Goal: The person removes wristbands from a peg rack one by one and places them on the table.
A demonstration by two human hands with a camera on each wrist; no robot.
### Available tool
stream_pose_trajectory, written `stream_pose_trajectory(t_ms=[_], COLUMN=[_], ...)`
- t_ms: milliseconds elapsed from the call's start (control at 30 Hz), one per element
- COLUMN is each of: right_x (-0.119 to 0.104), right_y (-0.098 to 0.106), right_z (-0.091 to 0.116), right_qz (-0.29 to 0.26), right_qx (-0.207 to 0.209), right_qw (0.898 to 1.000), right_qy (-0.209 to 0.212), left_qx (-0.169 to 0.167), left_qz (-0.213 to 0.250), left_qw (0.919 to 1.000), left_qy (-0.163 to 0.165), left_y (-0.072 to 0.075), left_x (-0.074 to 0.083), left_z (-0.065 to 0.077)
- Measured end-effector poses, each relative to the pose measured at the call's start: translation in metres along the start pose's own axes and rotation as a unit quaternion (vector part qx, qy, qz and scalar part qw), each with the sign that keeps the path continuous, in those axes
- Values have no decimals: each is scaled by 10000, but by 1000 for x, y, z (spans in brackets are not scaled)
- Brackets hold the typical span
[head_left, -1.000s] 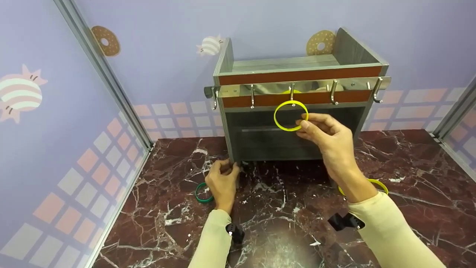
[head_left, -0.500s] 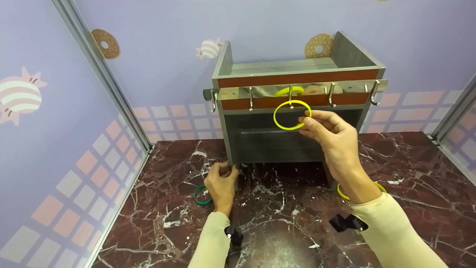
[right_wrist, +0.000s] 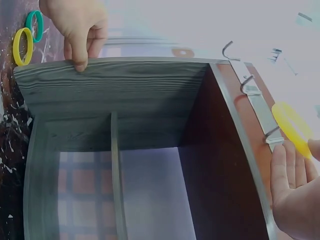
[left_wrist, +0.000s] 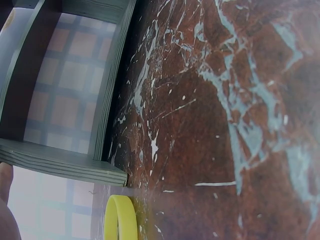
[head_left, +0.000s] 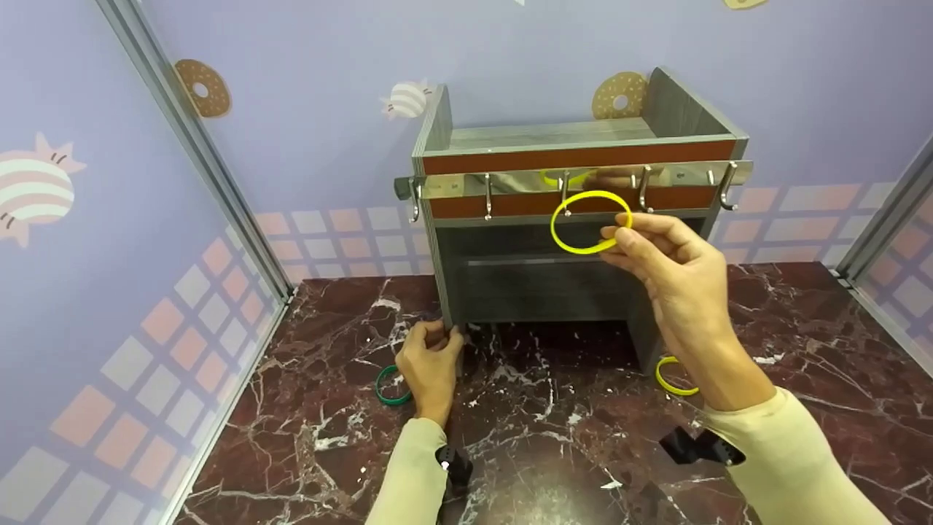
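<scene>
My right hand (head_left: 678, 277) pinches a thin yellow wristband (head_left: 592, 192) between thumb and fingers, in front of the hook rail. In the head view the band overlaps the middle hook (head_left: 565, 191); in the right wrist view the band (right_wrist: 290, 127) stands apart from that hook. Low on the left, my left hand (head_left: 428, 364) grips the front edge of the left side panel of a grey wooden shelf (head_left: 543, 292); the right wrist view shows its thumb on the panel (right_wrist: 135, 77).
A green wristband (head_left: 390, 397) lies on the marbled table left of my left hand, with a yellow one (right_wrist: 16, 47) beside it. Another yellow wristband (head_left: 674, 390) lies by the shelf's right foot. The metal rail (head_left: 514, 184) carries several protruding hooks. A patterned wall stands behind.
My right hand has shifted to the right with the yellow wristband, which is also turned a little. My left hand keeps its grip on the panel. The head view has tilted slightly.
</scene>
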State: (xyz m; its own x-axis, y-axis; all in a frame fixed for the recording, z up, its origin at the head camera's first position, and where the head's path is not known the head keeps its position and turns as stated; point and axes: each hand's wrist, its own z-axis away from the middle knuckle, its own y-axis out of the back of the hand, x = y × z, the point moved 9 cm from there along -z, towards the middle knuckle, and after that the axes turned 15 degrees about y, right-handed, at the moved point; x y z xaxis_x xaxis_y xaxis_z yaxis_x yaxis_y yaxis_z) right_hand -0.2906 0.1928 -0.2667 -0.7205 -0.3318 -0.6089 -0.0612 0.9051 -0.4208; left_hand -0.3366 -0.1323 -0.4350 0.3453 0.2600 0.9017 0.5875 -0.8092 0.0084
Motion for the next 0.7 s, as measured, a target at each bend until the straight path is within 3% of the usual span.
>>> stream_pose_trajectory(t_ms=[367, 700], right_x=[-22, -34], right_y=[22, 54], right_z=[5, 13], right_qz=[39, -257], right_qx=[236, 527], right_qw=[9997, 9982], right_qy=[82, 144], left_qx=[-10, -52], left_qz=[-37, -50], left_qw=[10000, 10000], left_qy=[10, 60], left_y=[0, 0], left_x=[0, -1], left_z=[0, 1])
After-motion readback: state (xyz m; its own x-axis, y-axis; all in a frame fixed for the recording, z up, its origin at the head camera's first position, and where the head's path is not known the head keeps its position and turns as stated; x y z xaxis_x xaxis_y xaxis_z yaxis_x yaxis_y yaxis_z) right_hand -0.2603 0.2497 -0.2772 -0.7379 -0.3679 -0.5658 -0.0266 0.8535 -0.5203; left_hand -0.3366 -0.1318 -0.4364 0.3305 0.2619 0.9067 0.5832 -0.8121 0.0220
